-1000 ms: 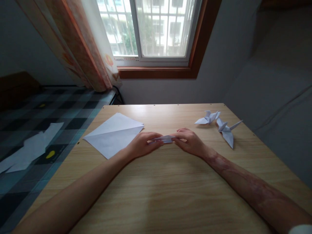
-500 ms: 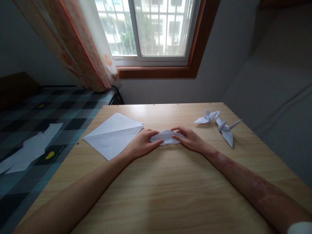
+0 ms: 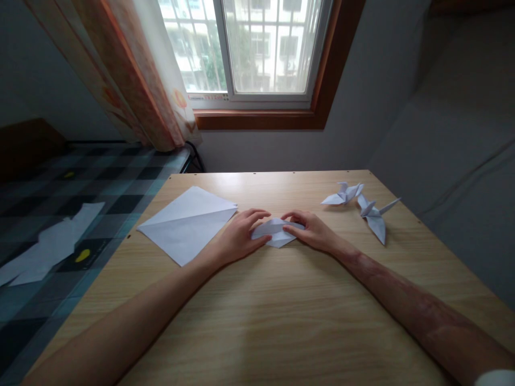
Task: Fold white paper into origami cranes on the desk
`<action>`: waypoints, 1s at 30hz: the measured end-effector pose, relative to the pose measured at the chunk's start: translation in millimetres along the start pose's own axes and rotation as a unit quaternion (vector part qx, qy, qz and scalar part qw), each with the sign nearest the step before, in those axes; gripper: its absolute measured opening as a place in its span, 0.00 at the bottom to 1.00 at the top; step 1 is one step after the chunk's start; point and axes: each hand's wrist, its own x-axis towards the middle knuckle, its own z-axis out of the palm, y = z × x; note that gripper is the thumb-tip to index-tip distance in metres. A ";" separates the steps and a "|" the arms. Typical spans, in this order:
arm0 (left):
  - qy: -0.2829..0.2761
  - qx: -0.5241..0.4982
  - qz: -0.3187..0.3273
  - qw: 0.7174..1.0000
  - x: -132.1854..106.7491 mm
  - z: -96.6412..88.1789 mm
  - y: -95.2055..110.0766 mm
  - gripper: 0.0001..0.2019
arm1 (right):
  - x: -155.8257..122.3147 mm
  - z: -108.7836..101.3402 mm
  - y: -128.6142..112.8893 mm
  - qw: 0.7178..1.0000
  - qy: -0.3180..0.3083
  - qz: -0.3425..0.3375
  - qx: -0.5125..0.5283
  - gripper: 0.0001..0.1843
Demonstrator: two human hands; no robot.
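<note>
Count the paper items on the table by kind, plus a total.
Finished paper cranes: 2
Large creased sheet: 1
Part-folded piece, held between left hand and right hand: 1
Total: 4

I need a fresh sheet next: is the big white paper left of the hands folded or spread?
Spread open, though creased: the white sheet shows four corners on the table, one diagonal crease across it.
</note>
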 end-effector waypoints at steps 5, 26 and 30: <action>0.004 0.044 0.062 0.997 -1.7 0.7 2.2 0.16 | 0.9 -0.2 -3.5 0.992 0.034 -0.069 -0.097 0.16; -0.103 0.100 0.165 0.976 -3.8 -2.1 0.7 0.13 | -6.1 -0.3 -9.5 0.939 0.001 -0.229 -0.258 0.09; -0.108 0.134 0.174 0.970 -3.6 -4.2 0.0 0.13 | -8.9 -2.1 -11.5 0.921 -0.012 -0.265 -0.284 0.10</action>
